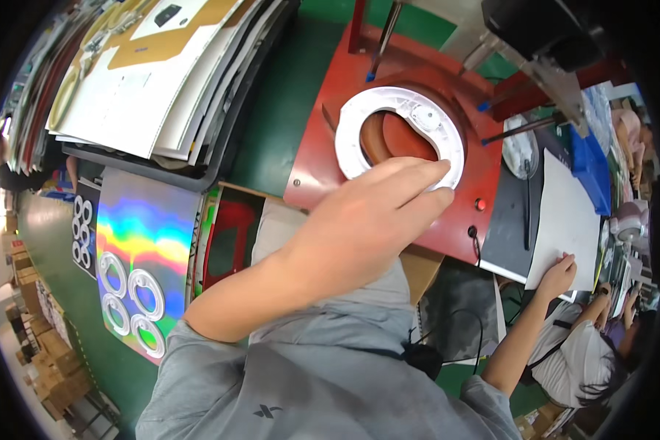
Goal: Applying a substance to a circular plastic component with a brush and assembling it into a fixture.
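Observation:
My left hand (359, 227) reaches across the front of a red machine plate (308, 172). Its fingers are closed on the near right edge of a white plastic ring (352, 139), which has a wider section with a round detail at its far right. Beneath the ring, a round reddish-brown seat shows through the opening. Off to the right, my right hand (557, 276) has its fingers closed at the near edge of a white sheet (565, 213). The sheet lies over a dark surface. My right thumb and fingertips are small in view.
Metal posts (383, 44) rise around the machine plate, with a red button (480, 204) at its near right. Stacked cards (125, 110) fill a black tray (176, 176) at left. Below, a rainbow-reflecting sheet (147, 213) bears several white rings. A blue bin (592, 172) and other people are at right.

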`<state>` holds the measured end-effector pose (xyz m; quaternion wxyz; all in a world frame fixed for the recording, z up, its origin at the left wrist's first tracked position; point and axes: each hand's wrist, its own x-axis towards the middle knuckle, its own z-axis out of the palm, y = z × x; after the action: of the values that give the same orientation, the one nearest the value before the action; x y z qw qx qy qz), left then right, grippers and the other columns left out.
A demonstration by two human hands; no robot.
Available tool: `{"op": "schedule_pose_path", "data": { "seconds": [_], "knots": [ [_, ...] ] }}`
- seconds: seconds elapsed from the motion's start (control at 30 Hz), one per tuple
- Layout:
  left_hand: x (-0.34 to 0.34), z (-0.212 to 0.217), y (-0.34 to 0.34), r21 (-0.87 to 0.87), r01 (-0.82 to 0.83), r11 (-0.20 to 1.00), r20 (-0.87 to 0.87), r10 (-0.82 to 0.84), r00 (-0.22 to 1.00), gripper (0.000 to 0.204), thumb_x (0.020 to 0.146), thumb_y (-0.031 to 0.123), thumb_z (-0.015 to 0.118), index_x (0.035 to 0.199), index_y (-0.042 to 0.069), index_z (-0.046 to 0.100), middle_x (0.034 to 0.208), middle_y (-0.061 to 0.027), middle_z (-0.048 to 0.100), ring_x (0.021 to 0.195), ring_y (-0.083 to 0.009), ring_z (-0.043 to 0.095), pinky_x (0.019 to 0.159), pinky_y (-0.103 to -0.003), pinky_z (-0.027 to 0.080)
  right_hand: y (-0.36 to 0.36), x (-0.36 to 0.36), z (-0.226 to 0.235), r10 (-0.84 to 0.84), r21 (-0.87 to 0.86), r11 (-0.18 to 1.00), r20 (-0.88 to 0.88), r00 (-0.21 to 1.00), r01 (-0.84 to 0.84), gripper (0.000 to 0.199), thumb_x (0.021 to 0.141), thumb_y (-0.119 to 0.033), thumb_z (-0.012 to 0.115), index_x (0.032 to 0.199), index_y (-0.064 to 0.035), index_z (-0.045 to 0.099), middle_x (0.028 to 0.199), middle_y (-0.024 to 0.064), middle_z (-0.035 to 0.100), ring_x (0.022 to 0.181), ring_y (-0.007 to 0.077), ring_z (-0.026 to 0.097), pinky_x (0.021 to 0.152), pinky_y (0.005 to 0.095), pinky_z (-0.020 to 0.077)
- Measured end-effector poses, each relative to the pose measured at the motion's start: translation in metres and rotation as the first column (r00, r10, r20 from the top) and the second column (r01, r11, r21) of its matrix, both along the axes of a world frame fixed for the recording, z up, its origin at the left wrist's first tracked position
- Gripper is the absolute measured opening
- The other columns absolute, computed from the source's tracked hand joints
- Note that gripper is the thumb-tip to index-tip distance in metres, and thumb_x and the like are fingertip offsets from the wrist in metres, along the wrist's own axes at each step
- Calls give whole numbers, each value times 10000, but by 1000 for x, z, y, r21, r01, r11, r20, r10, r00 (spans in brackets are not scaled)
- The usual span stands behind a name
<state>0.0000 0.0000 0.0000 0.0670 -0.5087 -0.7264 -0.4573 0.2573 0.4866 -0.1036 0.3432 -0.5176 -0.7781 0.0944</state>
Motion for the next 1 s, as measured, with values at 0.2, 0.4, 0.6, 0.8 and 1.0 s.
{"op": "schedule_pose_path", "data": {
  "seconds": [0.2,0.4,0.6,0.8,1.0],
  "knots": [
    [-14,-8,40,67,-16,998,11,15,1000,282,891,-10,658,1173,-23,671,1321,-218,626,1257,-394,600,1037,-448,512,5,8,8,1,-47,999,-56,998,-4,524,1089,-442,467,1074,26,703,931,113,706,855,223,650,836,362,498],
    [-10,-8,36,6,83,997,123,-83,989,388,871,-63,610,1258,-55,628,1436,-277,545,1401,-427,492,1147,-480,442,9,6,4,3,-32,999,-7,1000,-3,521,1097,-430,462,1105,32,703,977,141,718,886,250,656,859,378,500],
    [0,33,8,106,364,925,221,-379,899,335,975,31,596,1307,-14,614,1436,-224,559,1261,-370,618,1027,-431,534,45,26,-14,5,12,1000,31,1000,-5,537,1106,-450,429,1193,2,706,1044,141,724,966,279,663,909,397,499],
    [-87,96,-89,11,-373,928,-45,373,927,265,950,4,639,1211,-7,684,1179,-119,729,1044,-198,713,891,-334,571,32,27,-8,-43,-75,996,23,999,44,595,1092,-509,421,1237,-7,705,1164,146,740,1041,299,694,934,408,516],
    [-241,90,-202,-188,-876,444,-213,853,477,580,971,397,690,1419,43,585,1280,-238,693,1193,-369,675,1025,-426,516,32,17,-18,26,-47,999,15,1000,-25,560,1104,-486,428,1220,-5,691,1157,145,733,1025,291,689,930,390,520]
  ]
}}
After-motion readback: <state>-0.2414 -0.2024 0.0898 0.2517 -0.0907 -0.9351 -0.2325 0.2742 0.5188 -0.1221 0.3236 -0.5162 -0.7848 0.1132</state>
